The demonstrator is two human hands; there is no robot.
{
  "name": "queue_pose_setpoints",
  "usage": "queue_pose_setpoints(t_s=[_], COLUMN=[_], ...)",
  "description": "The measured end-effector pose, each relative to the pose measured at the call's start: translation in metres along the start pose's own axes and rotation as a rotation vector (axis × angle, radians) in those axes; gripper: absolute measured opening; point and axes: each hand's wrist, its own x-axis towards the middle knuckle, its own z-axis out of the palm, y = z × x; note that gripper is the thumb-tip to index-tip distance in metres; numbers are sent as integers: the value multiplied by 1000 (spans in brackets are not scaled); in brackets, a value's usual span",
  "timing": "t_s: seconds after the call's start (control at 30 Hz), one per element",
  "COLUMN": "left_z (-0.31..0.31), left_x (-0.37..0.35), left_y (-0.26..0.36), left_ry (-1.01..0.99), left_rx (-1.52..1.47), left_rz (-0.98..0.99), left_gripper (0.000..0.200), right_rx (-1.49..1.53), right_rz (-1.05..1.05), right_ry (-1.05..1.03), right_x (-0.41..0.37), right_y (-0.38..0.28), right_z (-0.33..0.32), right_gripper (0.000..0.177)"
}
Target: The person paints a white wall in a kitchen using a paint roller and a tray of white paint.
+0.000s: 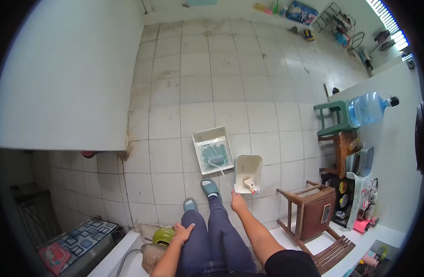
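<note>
My right hand [238, 202] is closed around the handle of a paint roller [216, 160]. The roller head lies in a whitish paint tray [223, 132], on a patch of blue-green paint. Just right of the tray stands a cream rectangular tub [249, 162], close to my right hand. A pale object, perhaps a brush, leans in the tub's near end with its tip at the rim. My left hand [184, 233] rests on my left thigh, fingers spread and holding nothing. My slippered feet are at the near side of the tray.
A wooden chair [315, 210] is at right. Beyond it, a green stool [339, 115] stands beside a large water bottle [366, 109]. At lower left are a green helmet-like object [163, 236] and a patterned mat [82, 244]. A white wall [69, 83] bounds the left; clutter lines the far right.
</note>
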Motion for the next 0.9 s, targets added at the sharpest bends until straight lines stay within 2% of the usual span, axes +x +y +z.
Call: queue_pose_setpoints(t_s=[0.07, 0.1, 0.2, 0.3, 0.33, 0.5, 0.7, 0.73, 0.83, 0.9], left_z=[44, 45, 64, 67, 85, 82, 88, 90, 91, 90], left_x=[-31, -22, -11, -14, -2, 10, 17, 17, 16, 17], left_y=[-7, 2, 19, 51, 29, 35, 31, 28, 29, 31], left_ry=[-133, -155, -316, -240, -100, -117, -113, -99, -135, -147], left_rx=[162, 231, 473, 729, 707, 637, 654, 649, 678, 680], left_rz=[101, 174, 119, 40, 106, 107, 130, 142, 109, 89], left_gripper=[90, 90, 91, 94, 92, 79, 72, 72, 71, 71], right_rx=[-53, -70, -48, -41, -35, -37, 91, 146, 775, 683], right_rz=[109, 147, 104, 135, 125, 118, 64, 15, 396, 211], right_ry=[-74, -95, -61, -105, -104, -130, -23, 45, -170, 90], right_x=[-17, 6, 44, 70, 78, 106, 114, 113, 106, 118], right_y=[26, 15, 9, -3, -6, -24, -32, -31, -46, -21], right_z=[3, 0, 7, 0, -1, -1, 26, 30, 10, 58], right_gripper=[62, 64, 69, 73, 74, 75, 74, 68, 53, 39])
